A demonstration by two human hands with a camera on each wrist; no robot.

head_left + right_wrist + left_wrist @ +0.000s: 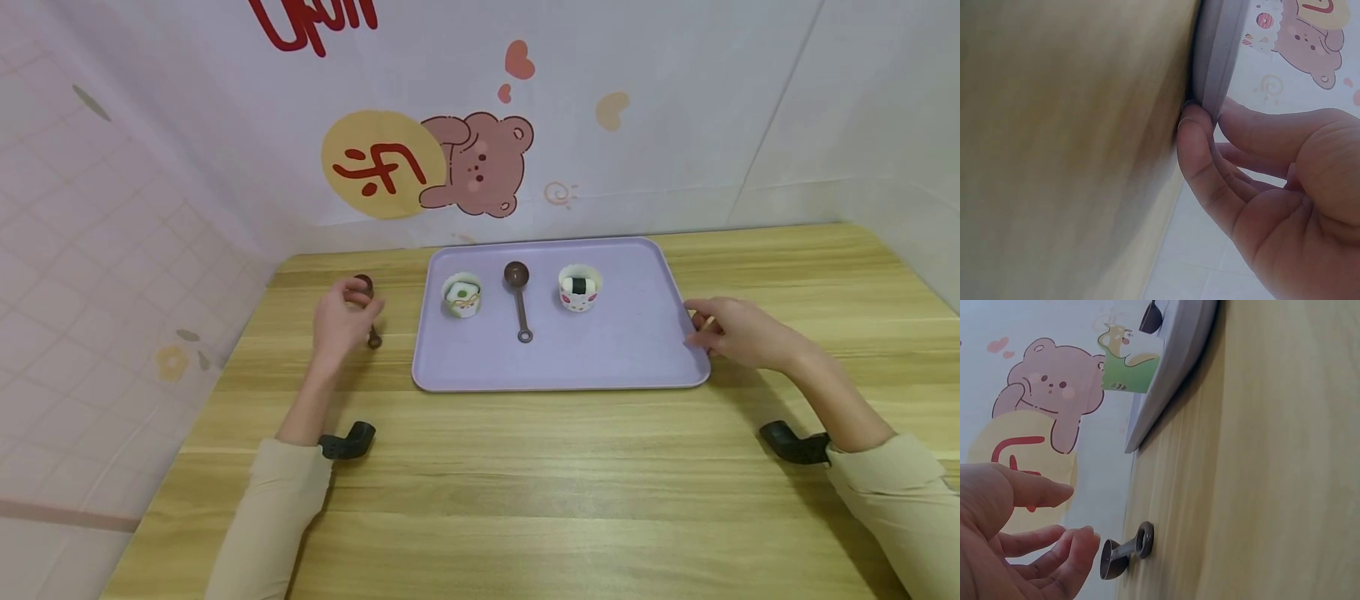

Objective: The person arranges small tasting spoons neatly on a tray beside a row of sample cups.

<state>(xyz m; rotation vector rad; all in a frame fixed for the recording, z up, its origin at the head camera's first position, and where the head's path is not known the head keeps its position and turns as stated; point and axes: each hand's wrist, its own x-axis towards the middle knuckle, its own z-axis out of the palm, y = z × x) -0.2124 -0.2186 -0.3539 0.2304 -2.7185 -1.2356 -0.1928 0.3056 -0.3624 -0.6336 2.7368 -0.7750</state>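
Observation:
My left hand (341,317) hovers over a brown measuring spoon (374,341) on the table left of the tray. In the left wrist view, thumb and fingers stand apart with nothing between them, and the spoon (1124,551) lies just past the fingertips. At the lilac tray's (637,358) right edge, my right hand (738,332) pinches the rim, thumb on top and fingers beneath, as the right wrist view shows. On the tray a second brown measuring spoon (521,304) lies between a paper cup with white-and-green food (462,296) and another with a rice-ball-like piece (579,290).
The wooden table (540,483) stretches in front of the tray and to both sides. Behind it hangs a white backdrop (660,150) with a printed bear. A black wrist mount (348,442) juts from the left cuff, and a similar one (793,443) from the right.

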